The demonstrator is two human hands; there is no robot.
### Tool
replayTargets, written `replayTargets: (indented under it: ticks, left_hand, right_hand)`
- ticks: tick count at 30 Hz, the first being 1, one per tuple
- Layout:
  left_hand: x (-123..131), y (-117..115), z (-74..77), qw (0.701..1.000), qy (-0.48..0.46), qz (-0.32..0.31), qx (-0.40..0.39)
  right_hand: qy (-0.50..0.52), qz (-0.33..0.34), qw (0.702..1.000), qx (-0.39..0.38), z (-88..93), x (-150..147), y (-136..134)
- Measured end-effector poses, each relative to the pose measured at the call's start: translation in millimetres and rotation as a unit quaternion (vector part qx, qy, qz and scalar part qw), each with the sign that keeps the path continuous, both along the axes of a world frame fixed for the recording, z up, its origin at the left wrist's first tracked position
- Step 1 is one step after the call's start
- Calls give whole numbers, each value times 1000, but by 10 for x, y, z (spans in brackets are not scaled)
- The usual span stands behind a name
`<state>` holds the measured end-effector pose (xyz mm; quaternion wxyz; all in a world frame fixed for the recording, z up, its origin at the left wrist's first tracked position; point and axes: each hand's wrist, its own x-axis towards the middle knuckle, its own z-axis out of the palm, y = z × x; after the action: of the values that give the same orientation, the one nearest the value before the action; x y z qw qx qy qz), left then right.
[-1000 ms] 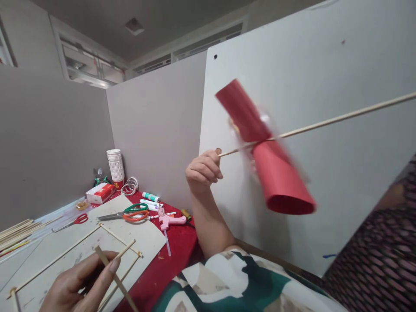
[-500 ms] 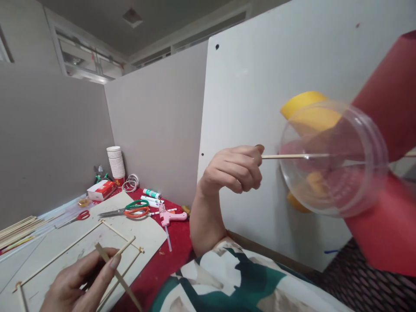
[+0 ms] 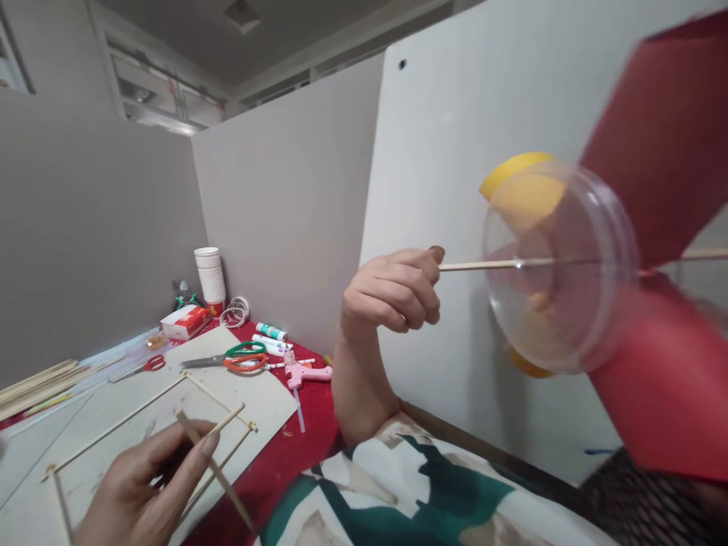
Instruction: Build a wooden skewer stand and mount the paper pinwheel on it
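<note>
My right hand [image 3: 395,292] is closed around one end of a thin wooden stick [image 3: 463,266]. The stick runs sideways through a clear plastic cup [image 3: 606,250], blurred by motion. Around and behind the cup are curled yellow paper pieces [image 3: 526,182] and large red paper blades [image 3: 660,144]. At lower left, my left hand [image 3: 148,481] pinches a wooden stick piece [image 3: 230,417] between thumb and fingers. It crosses a flat stick [image 3: 227,489], also at the fingers; whether they are joined I cannot tell. Below lies a rectangular stick frame [image 3: 122,417], partly hidden by that hand.
On the red cloth and board [image 3: 273,402] lie large scissors [image 3: 227,358], small red scissors [image 3: 142,367], a pink glue gun [image 3: 304,371] and a glue stick [image 3: 271,331]. Stacked paper cups [image 3: 209,277] stand behind, bundled sticks [image 3: 42,387] at left. A white panel [image 3: 424,167] rises at right.
The view has shifted, with the table and walls sitting further right. My right hand and the cup with its paper blades have moved left, and the blades' angle looks slightly different.
</note>
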<state>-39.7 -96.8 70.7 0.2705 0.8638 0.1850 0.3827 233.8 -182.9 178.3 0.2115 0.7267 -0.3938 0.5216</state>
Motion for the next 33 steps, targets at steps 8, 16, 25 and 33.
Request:
replayTargets:
  ticks: [8, 16, 25, 33]
  left_hand:
    - [37, -147, 119, 994, 7, -71, -77]
    - [41, -109, 66, 988, -2, -82, -132]
    - [69, -48, 45, 981, -16, -86, -170]
    - [77, -13, 58, 980, -5, -69, -188]
  right_hand:
    - [-165, -741, 375, -532, -394, 112, 771]
    - [-318, -715, 103, -614, -829, 58, 1632]
    - [-407, -677, 117, -602, -1105, 28, 2089]
    - [-435, -656, 146, -599, -1210, -60, 2277]
